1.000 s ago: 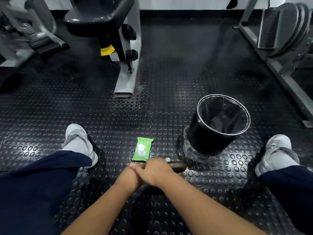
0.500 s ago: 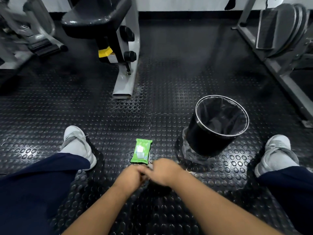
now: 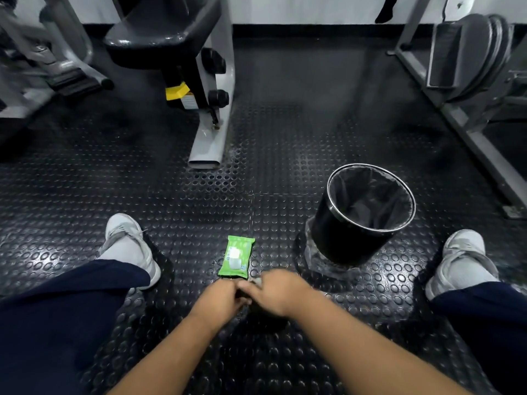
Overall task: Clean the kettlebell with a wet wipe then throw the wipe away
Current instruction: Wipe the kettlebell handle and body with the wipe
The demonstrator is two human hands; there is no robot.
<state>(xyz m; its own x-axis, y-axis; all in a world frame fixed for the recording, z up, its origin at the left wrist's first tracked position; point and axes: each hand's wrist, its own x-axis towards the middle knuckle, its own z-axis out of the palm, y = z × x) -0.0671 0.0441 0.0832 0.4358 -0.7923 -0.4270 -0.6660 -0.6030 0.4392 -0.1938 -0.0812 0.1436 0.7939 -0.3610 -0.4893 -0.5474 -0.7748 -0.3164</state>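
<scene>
Lower centre of the frame: a dark kettlebell [image 3: 266, 319] stands on the studded floor, almost wholly covered by the left hand [image 3: 219, 300] and right hand [image 3: 276, 292] curled over its top; its shape cannot be made out. A wet wipe [image 3: 256, 280] shows only as a small pale scrap at the right hand's fingertips. Just above, a green wipe pack [image 3: 236, 257] lies flat, white flap upward. Right of centre, a black round waste bin [image 3: 336, 232] with a chrome rim and dark liner stands upright.
</scene>
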